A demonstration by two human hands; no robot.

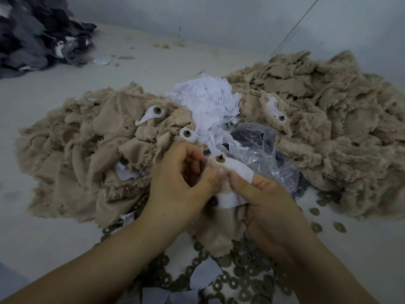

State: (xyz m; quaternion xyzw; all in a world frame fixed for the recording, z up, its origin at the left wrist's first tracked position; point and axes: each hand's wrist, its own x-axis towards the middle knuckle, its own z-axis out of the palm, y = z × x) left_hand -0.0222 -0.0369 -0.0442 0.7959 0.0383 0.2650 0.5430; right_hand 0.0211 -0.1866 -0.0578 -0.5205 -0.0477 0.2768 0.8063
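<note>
My left hand (179, 185) and my right hand (265, 198) meet at the centre of the view. Together they pinch a small beige plush piece with a white fabric patch (237, 168) over it. A dark round toy eye (219, 158) pokes up through the patch just above my thumbs. The lower flap of the plush piece (221, 233) hangs below my hands. Both thumbs press on the patch; the fingers are curled behind it.
Beige plush pieces lie heaped to the left (72, 154) and right (328, 119), some with eyes fitted. White patches (210, 102) are piled behind a clear plastic bag (260, 148). Several ring washers (241, 279) litter the near table. Dark fabric (32, 34) sits far left.
</note>
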